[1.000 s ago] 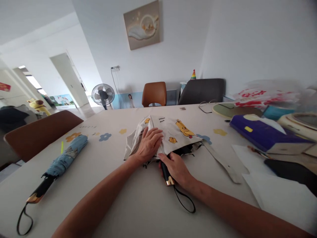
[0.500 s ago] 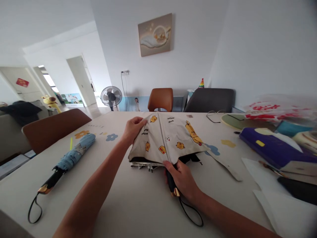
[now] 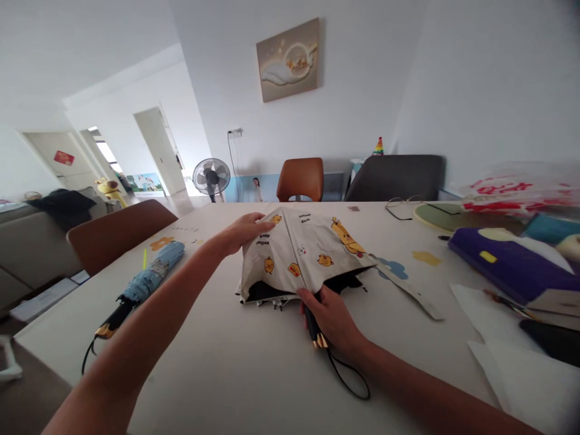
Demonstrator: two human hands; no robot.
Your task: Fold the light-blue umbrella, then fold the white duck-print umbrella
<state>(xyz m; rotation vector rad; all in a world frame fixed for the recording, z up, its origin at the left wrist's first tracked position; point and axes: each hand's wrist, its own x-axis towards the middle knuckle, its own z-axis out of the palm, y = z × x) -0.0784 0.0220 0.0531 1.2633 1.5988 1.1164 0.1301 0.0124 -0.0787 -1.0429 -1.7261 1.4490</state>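
Two prints of "yellow duck" can be read on the cream umbrella [image 3: 312,254], which lies loosely folded midway between the table's [image 3: 217,374] left and right edges. The right hand [image 3: 330,317] grips its black handle [image 3: 312,326]; the left hand [image 3: 240,234] touches its left side, but I cannot tell whether those fingers pinch cloth. Near the left edge lies a blue umbrella [image 3: 151,278]; toward the far right corner, a plastic bag [image 3: 507,187] bears red, unreadable lettering.

The single head-worn camera looks forward and down from close above the white, flower-printed table [image 3: 217,362], facing the smooth pale wall [image 3: 371,78] beyond.
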